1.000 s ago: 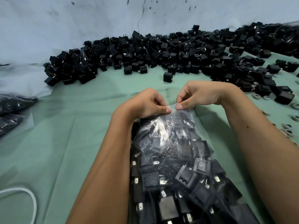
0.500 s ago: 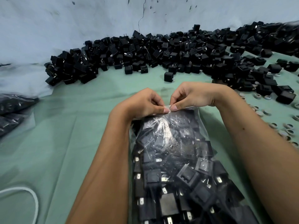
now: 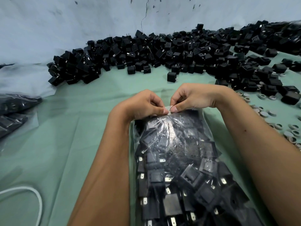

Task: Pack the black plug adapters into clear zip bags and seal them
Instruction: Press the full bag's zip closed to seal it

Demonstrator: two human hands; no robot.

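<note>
Head view. The left hand and right hand meet at the top edge of a clear zip bag packed with black plug adapters; each hand pinches the bag's seal strip between thumb and curled forefinger, the two thumb tips almost touching at the middle of the strip. The bag lies lengthwise below the fingers, between the two forearms, running down to the lower edge of the view, its left side just beside the left forearm. Beyond the fingers a band of bare green cloth separates the hands from the loose pile of adapters, which stretches along the pale wall; one lone adapter sits apart from the pile, nearest the knuckles. Left of the left hand the cloth lies open as far as filled bags at the frame's left edge, and a white cord loops low beside the left forearm. Right of the right wrist, small grey rings are scattered across the cloth, near the forearm. Compared with one second ago, the right hand's pinch has travelled leftward along the seal: then a visible gap of strip lay between the two pinches, now they are together. The left hand has kept its place on the strip, and the bag and the pile lie as before.
</note>
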